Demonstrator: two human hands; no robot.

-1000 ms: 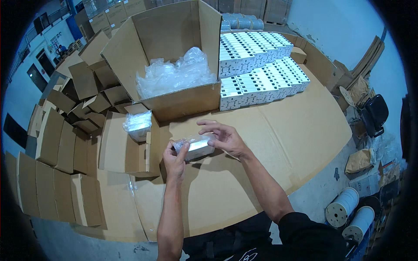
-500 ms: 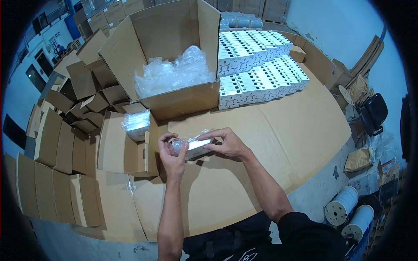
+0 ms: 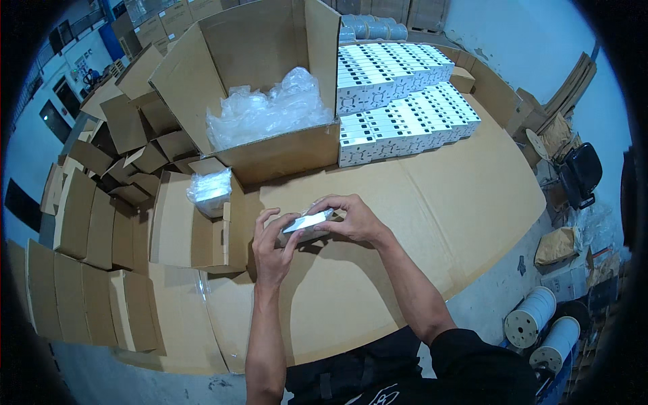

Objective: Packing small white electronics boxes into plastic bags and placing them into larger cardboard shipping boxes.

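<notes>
Between both hands is a small white box (image 3: 307,221), partly wrapped in clear plastic, just above the cardboard-covered table. My left hand (image 3: 272,246) grips its left end, thumb on the near side and fingers over the top. At the other end, my right hand (image 3: 351,219) pinches the box between thumb and fingers. To the left stands an open brown carton (image 3: 233,253) with a plastic-wrapped white pack (image 3: 210,189) in it. Behind my hands, a large open carton (image 3: 283,156) holds a heap of clear plastic bags (image 3: 270,111).
Rows of white boxes (image 3: 398,131) are stacked at the back right. Several empty brown cartons (image 3: 81,290) crowd the left side. Beyond the table's right edge are cable spools (image 3: 530,317), a black chair (image 3: 580,177) and a paper sack (image 3: 555,248) on the floor.
My left hand has shifted slightly right and its fingers have come over the box's top. Less loose plastic shows at the left end. My right hand keeps its grip.
</notes>
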